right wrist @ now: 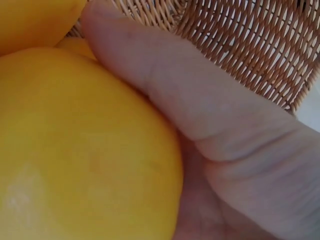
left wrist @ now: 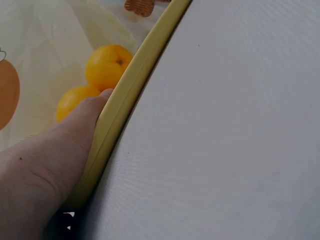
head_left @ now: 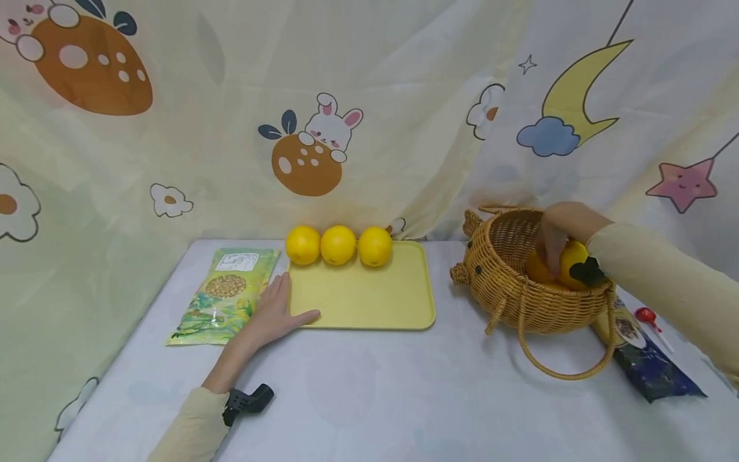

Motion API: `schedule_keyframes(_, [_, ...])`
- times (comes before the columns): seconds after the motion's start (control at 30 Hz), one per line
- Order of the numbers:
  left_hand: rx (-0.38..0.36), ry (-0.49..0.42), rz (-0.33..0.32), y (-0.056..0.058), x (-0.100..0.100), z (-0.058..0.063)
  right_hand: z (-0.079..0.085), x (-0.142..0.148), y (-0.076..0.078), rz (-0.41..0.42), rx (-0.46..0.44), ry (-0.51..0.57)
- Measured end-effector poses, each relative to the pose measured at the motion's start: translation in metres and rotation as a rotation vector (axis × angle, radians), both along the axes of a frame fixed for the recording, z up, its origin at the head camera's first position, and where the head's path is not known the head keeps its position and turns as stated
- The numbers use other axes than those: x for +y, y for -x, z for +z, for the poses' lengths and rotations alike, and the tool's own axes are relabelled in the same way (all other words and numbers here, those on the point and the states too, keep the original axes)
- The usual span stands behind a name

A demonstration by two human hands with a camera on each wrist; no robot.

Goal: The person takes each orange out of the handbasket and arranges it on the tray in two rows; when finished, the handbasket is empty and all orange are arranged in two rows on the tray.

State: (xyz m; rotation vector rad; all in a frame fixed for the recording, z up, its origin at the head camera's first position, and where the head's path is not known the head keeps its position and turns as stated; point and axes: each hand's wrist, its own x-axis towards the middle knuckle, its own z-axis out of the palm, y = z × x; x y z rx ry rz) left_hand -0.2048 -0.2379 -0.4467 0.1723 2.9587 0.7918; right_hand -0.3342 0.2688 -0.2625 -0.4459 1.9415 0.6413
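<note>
At the tray's near left corner lies my left hand (head_left: 276,311), fingers straight along the left edge beside a green snack bag (head_left: 226,295) and thumb over the near rim. The yellow tray (head_left: 360,298) carries three oranges (head_left: 339,245) in a row at its far side. My right hand (head_left: 554,232) reaches down into a pig-shaped wicker basket (head_left: 491,292). Its thumb and palm curl round an orange (right wrist: 90,150), with the other fingers hidden. Another orange (head_left: 538,268) sits beside that hand in the basket.
Partly behind the basket, a dark blue and yellow packet (head_left: 652,366) lies at the right. Near it is a red lollipop (head_left: 645,315) on a white stick. The basket's handle (head_left: 568,375) hangs over its front onto the white table (head_left: 369,398). A printed curtain (head_left: 404,128) hangs behind.
</note>
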Motion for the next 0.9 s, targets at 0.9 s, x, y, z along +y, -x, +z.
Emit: schedule_keyframes(0.9, [0.011, 0.002, -0.006, -0.002, 0.002, 0.002, 0.004, 0.029, -0.002, -0.245, 0.053, 0.254])
